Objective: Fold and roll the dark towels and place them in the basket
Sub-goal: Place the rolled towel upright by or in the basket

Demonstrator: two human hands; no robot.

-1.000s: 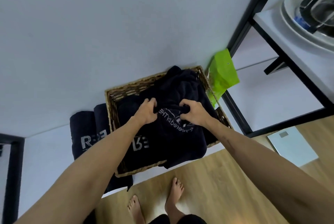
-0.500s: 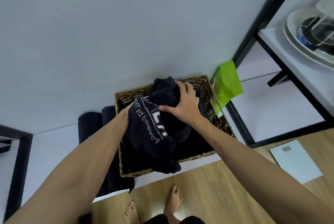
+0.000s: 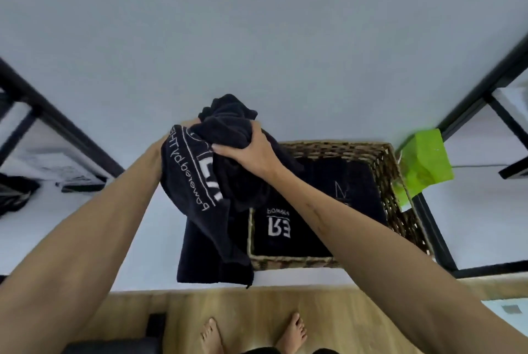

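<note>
1. A green bag [image 3: 425, 161] stands right of the wicker basket [image 3: 397, 182]; folded towels [image 3: 278, 229] lie inside.
2. The right hand [image 3: 251, 153] grips a bunched dark towel [image 3: 205, 170] above the basket's left edge.
3. The left hand [image 3: 165, 143] is mostly hidden behind it; grip unclear.

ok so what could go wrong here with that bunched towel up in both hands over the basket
1. The bunched towel is crumpled, not folded; a loose tail hangs low and could snag the wicker basket rim.
2. The right hand grips it from above, while the left hand is mostly hidden behind the cloth, so the hold may be uneven and part could slip.
3. The hanging tail might brush the dark towel lying beside the basket and disturb it.
</note>
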